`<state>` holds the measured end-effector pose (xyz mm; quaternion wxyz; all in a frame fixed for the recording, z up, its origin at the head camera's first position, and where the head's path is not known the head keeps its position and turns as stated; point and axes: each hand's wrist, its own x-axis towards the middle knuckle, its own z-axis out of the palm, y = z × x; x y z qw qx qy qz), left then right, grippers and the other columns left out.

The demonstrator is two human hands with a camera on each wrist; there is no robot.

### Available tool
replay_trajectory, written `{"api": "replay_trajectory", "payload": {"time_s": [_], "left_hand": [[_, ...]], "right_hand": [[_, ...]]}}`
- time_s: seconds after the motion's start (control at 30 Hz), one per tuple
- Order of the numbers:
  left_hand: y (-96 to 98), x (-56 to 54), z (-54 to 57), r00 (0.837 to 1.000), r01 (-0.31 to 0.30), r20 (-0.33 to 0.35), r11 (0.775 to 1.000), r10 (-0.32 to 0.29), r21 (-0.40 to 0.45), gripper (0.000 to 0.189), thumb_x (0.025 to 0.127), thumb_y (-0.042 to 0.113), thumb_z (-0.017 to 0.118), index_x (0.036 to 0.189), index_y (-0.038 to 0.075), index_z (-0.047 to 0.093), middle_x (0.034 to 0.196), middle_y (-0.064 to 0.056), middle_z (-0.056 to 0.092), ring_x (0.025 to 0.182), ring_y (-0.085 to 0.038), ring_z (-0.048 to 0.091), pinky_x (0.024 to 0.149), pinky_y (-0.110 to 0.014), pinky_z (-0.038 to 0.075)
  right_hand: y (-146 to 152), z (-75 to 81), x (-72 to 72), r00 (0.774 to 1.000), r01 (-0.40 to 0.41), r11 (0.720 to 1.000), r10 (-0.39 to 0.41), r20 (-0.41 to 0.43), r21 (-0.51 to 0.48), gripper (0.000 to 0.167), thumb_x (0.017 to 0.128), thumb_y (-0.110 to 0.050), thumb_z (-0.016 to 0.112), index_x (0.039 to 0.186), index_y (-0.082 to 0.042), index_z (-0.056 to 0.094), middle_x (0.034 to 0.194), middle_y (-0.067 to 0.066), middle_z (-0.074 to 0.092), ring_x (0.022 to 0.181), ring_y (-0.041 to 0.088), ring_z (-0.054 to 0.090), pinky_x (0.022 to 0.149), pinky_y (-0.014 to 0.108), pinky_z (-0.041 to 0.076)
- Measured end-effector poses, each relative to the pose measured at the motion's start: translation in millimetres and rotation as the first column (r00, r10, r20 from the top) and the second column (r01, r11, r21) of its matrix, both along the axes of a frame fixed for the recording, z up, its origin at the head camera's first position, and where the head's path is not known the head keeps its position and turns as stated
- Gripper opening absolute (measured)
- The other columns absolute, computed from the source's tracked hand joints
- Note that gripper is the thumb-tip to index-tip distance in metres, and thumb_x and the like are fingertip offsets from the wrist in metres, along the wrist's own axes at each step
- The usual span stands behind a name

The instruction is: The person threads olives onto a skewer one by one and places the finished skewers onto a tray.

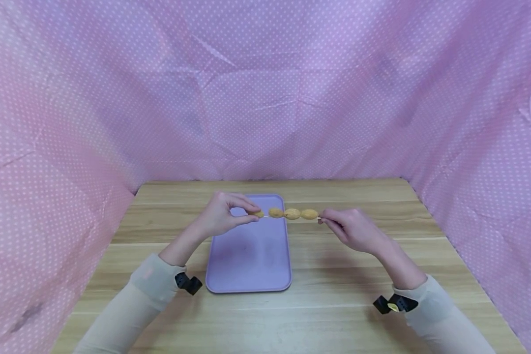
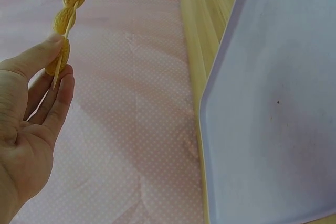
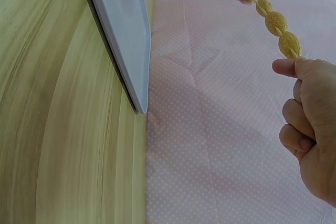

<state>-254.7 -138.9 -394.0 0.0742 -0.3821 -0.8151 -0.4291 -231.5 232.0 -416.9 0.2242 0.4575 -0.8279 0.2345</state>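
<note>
A thin pale wooden skewer (image 3: 279,31) is held level above the table between both hands. Along its middle sit three oval, wrinkled, yellow-tan pieces (image 1: 292,214); they resemble walnuts, but I cannot tell the kind. Another such oval piece (image 2: 59,59) is at the pointed end, pinched between thumb and fingers of my left hand (image 1: 226,212). The skewer's tip sticks out past this piece in the left wrist view. At the opposite end my right hand (image 1: 356,228) pinches the bare skewer between thumb and forefinger, its other fingers curled in.
A lilac rectangular tray (image 1: 250,265) lies on the wood-grain table (image 1: 336,295), partly under my left hand. One small dark speck (image 2: 278,102) shows on it. Pink polka-dot cloth (image 1: 265,98) hangs behind and at both sides.
</note>
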Motion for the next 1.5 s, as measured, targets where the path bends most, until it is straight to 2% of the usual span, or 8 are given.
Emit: {"api": "replay_trajectory", "payload": {"time_s": [0.17, 0.43, 0.8, 1.0, 1.1, 1.3, 1.4, 1.5], "left_hand": [[0.9, 0.5, 0.9, 1.000, 0.003, -0.006, 1.000, -0.003, 0.006, 0.017, 0.083, 0.005, 0.091, 0.099, 0.008, 0.086, 0.100, -0.005, 0.084, 0.096, -0.022, 0.081, 0.084, -0.039, 0.068], [2.0, 2.5, 2.9, 1.000, 0.018, -0.008, 1.000, -0.018, 0.011, 0.017, 0.083, 0.005, 0.091, 0.099, 0.008, 0.086, 0.101, -0.005, 0.084, 0.096, -0.021, 0.081, 0.086, -0.027, 0.065], [4.4, 2.9, 2.0, 0.999, 0.032, 0.010, 0.999, -0.032, -0.002, 0.017, 0.083, 0.006, 0.091, 0.100, 0.009, 0.086, 0.102, -0.005, 0.084, 0.099, -0.021, 0.080, 0.090, -0.030, 0.066], [2.4, -0.9, 3.1, 0.998, 0.058, 0.006, 0.995, -0.058, -0.078, 0.017, 0.086, 0.007, 0.089, 0.102, 0.010, 0.086, 0.104, -0.004, 0.083, 0.094, -0.017, 0.079, 0.083, -0.031, 0.067], [-0.4, -4.1, 2.8, 0.997, 0.072, 0.018, 0.992, -0.071, -0.106, 0.016, 0.087, 0.005, 0.088, 0.102, 0.010, 0.086, 0.104, -0.004, 0.083, 0.092, -0.017, 0.079, 0.083, -0.036, 0.068], [-4.1, -6.7, 2.1, 0.996, 0.090, 0.027, 0.983, -0.087, -0.161, 0.018, 0.086, 0.003, 0.087, 0.103, 0.009, 0.085, 0.106, -0.006, 0.083, 0.094, -0.020, 0.079, 0.088, -0.035, 0.067], [-5.3, -6.8, 0.9, 0.999, 0.051, -0.006, 0.980, -0.053, -0.194, 0.023, 0.087, 0.005, 0.087, 0.109, 0.008, 0.084, 0.114, -0.009, 0.081, 0.105, -0.025, 0.078, 0.098, -0.041, 0.065], [-9.5, -7.0, -2.2, 0.996, -0.066, -0.064, 0.982, 0.055, -0.178, 0.034, 0.087, 0.010, 0.088, 0.120, 0.005, 0.080, 0.124, -0.014, 0.078, 0.117, -0.033, 0.075, 0.107, -0.048, 0.060]], "right_hand": [[-1, 1.2, 1.1, 1.000, 0.013, 1.000, -0.013, 0.007, 0.013, 0.025, 0.090, 0.008, 0.071, 0.101, -0.014, 0.072, 0.087, -0.006, 0.078, 0.063, -0.006, 0.050, 0.053, 0.018, 0.048], [-4, 3.2, 2.6, 1.000, 0.003, 1.000, -0.004, 0.018, 0.013, 0.024, 0.092, 0.008, 0.070, 0.100, -0.014, 0.072, 0.085, -0.006, 0.078, 0.063, -0.007, 0.045, 0.052, 0.016, 0.045], [-5, 0.3, 4.7, 0.999, 0.001, 1.000, -0.002, 0.047, 0.021, 0.023, 0.093, 0.007, 0.070, 0.101, -0.015, 0.073, 0.082, -0.008, 0.075, 0.062, -0.008, 0.043, 0.051, 0.014, 0.043], [-11, -5.7, 14.9, 0.988, -0.009, 1.000, 0.004, 0.153, 0.030, 0.019, 0.097, 0.002, 0.069, 0.098, -0.016, 0.073, 0.074, -0.012, 0.063, 0.061, -0.010, 0.035, 0.050, 0.009, 0.034], [-18, -6.9, 20.7, 0.977, -0.033, 0.997, 0.018, 0.213, 0.065, 0.014, 0.098, -0.004, 0.072, 0.095, -0.017, 0.074, 0.078, -0.013, 0.064, 0.063, -0.010, 0.040, 0.053, 0.009, 0.038], [-34, -12.3, 30.3, 0.942, -0.075, 0.988, 0.026, 0.336, 0.134, 0.010, 0.099, -0.011, 0.075, 0.092, -0.018, 0.080, 0.079, -0.012, 0.064, 0.065, -0.007, 0.046, 0.054, 0.010, 0.042], [-40, -16.5, 34.5, 0.933, -0.088, 0.989, 0.041, 0.358, 0.116, 0.013, 0.097, -0.009, 0.076, 0.088, -0.018, 0.080, 0.073, -0.012, 0.060, 0.063, -0.009, 0.043, 0.052, 0.009, 0.039], [-44, -21.3, 38.1, 0.925, -0.063, 0.994, 0.024, 0.380, 0.091, 0.018, 0.096, -0.007, 0.076, 0.082, -0.019, 0.077, 0.068, -0.013, 0.056, 0.061, -0.009, 0.040, 0.051, 0.010, 0.036]]}}
